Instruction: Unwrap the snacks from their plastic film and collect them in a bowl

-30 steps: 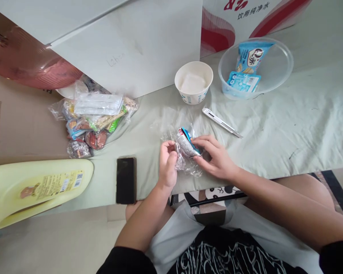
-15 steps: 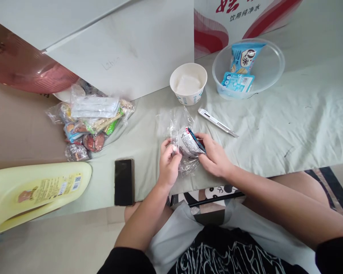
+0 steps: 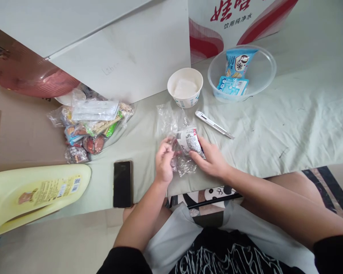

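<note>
My right hand (image 3: pixel 211 158) grips a small printed packet (image 3: pixel 188 140), white with red edges, its thumb lying across the label side. Opposite it, my left hand (image 3: pixel 164 160) is closed on the clear plastic bag (image 3: pixel 185 165), at the packet's left end. The bag is crumpled around and below the packet, and part of it spreads onto the cloth beyond my hands. Just past my right hand lies a white utility knife (image 3: pixel 214 125) with its blade out. A white paper bowl (image 3: pixel 185 87) with something pale inside stands behind the bag.
A clear plastic tub (image 3: pixel 260 89) holds blue snack packets (image 3: pixel 240 62) at the back right. To the left lie a phone (image 3: pixel 123 184), a bag of snacks (image 3: pixel 94 125) and a large yellow container (image 3: pixel 40 190). White cartons (image 3: pixel 125 49) stand along the back.
The packet has turned in my right hand, so more of its white label and red edge shows. My left hand has shifted slightly left on the bag. The camera view has moved a little.
</note>
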`<state>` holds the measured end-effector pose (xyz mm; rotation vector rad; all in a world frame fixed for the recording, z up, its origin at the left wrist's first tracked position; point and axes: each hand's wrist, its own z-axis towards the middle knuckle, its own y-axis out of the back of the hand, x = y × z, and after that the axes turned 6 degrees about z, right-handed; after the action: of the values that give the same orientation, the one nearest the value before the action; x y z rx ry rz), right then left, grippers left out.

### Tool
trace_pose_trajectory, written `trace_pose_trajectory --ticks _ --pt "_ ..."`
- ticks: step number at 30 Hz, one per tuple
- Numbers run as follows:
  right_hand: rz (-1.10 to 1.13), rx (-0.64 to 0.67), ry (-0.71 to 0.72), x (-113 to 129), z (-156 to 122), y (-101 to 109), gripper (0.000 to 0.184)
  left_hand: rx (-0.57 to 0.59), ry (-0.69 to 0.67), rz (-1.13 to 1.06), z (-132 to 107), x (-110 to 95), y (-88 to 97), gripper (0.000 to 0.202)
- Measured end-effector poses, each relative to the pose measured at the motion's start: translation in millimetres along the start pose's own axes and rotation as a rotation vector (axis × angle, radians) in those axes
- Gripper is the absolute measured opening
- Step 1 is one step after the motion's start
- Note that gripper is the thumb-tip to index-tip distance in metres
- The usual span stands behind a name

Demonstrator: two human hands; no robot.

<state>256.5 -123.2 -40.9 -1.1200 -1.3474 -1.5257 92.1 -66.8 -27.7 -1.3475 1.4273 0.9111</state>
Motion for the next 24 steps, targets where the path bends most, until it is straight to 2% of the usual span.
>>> trace_pose_trajectory --ticks 4,6,9,13,17,20,24 --pt "0.242 -0.016 -0.039 1 5 10 0.044 -0.143 0.046 -0.204 13 -5 6.9 0.026" --pt "0.344 -0.029 -0.029 0 7 14 0.042 -0.181 0.068 -0.239 19 -9 11.5 0.025" --pt "0.371 -0.091 0.017 -3 9 22 0.042 -0.207 0.086 -0.284 24 -12 16.7 0.023" --pt "0.354 -0.328 0.044 -9 19 43 0.043 -0.176 0.089 -0.302 24 -12 18.1 0.024" --pt "0.529 -0.562 0.030 -13 43 76 0.031 -0.097 0.096 -0.297 21 -10 14.7 0.029" --pt "0.537 -0.631 0.053 -13 56 94 0.028 -0.072 0.085 -0.289 18 -10 11.7 0.032" --pt "0.502 -0.665 0.018 -12 45 91 0.034 -0.044 0.107 -0.259 18 -12 12.2 0.032"
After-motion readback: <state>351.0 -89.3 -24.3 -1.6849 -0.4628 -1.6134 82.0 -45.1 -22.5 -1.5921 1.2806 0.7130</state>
